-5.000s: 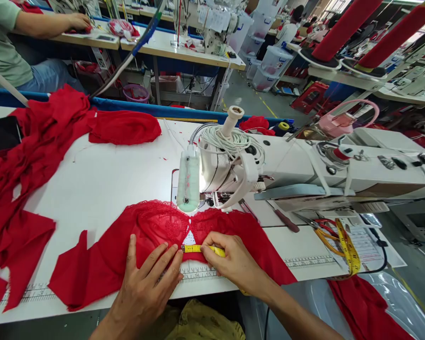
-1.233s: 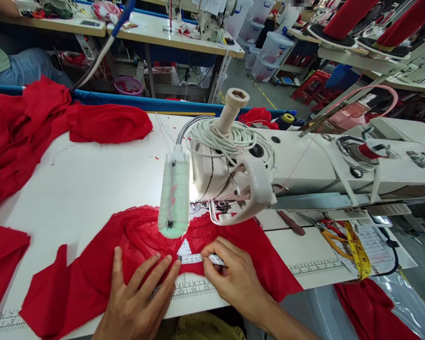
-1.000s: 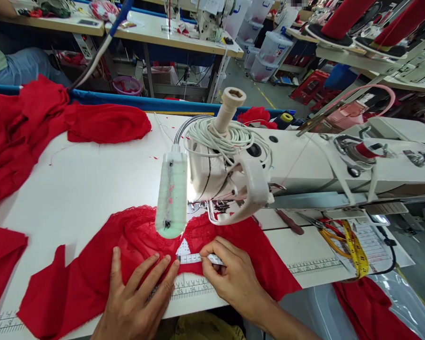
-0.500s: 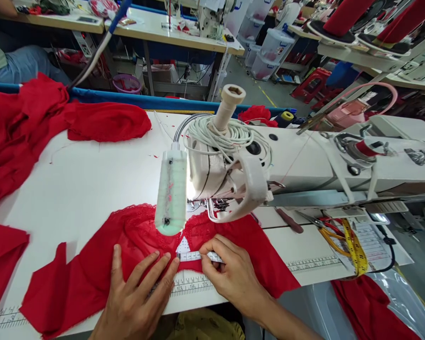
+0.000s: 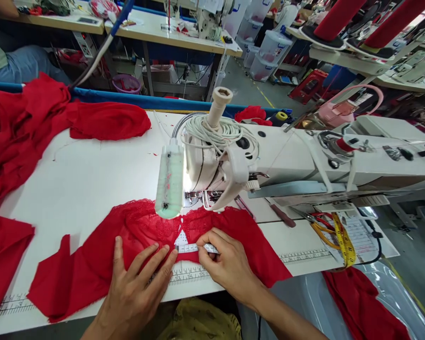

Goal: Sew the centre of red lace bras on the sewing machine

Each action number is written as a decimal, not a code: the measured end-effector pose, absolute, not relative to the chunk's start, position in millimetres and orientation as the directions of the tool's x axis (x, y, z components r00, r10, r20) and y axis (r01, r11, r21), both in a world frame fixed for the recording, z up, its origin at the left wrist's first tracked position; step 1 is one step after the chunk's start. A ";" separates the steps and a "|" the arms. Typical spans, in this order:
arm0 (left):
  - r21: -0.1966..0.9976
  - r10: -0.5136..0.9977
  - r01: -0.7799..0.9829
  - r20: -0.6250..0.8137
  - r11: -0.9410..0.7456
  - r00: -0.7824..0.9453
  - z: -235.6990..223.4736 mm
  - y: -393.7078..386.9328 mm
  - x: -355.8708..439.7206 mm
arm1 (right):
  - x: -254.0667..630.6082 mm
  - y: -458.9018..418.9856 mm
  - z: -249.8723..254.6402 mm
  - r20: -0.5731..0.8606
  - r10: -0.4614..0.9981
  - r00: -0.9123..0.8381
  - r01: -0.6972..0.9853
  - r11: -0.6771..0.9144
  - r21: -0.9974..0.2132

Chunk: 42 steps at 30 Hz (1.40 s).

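"What's the left hand [image 5: 138, 278] doing?"

"Lying flat with fingers spread on the red lace garment [image 5: 92, 267], gripping nothing. A fingertip meets the end of the white measuring tape [image 5: 187, 248]."

"And the right hand [image 5: 228, 259]?"

"Pinching that tape between thumb and forefinger, across the garment's middle."

"Where's the garment, exactly?"

"Spread on the white table [image 5: 81, 172], its lace edge just before the sewing machine [image 5: 286, 160]. A printed ruler [image 5: 189, 275] shows below it, and orange-handled scissors [image 5: 317, 232] lie off to the right."
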<state>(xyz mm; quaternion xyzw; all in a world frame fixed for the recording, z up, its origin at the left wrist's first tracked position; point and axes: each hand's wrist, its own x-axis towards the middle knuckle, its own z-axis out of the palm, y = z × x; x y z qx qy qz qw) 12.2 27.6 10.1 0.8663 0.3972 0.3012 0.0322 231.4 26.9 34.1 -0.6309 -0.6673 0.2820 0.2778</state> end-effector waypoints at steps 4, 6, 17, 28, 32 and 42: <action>0.294 0.708 0.671 0.499 -0.681 0.499 11.3 28.5 13.6 | 231.6 26.3 33.4 0.031 0.998 -0.050 0.685 0.056 -0.727; 0.291 0.707 0.673 0.502 -0.680 0.498 11.8 28.7 13.8 | 231.7 26.0 33.1 0.033 0.998 -0.054 0.686 0.061 -0.725; 0.294 0.707 0.671 0.501 -0.681 0.499 7.8 27.8 12.1 | 231.8 27.2 34.3 0.032 0.998 -0.058 0.690 0.063 -0.721; 0.305 0.706 0.664 0.508 -0.683 0.493 10.2 29.1 13.4 | 231.9 27.3 31.2 0.032 0.998 -0.054 0.692 0.060 -0.719; 0.300 0.708 0.667 0.498 -0.682 0.501 9.0 28.6 12.5 | 232.1 27.5 30.7 0.016 0.998 -0.055 0.690 0.049 -0.722; 0.282 0.698 0.667 0.504 -0.689 0.509 11.4 27.6 11.0 | 234.4 31.1 38.8 0.015 0.998 -0.061 0.600 0.049 -0.799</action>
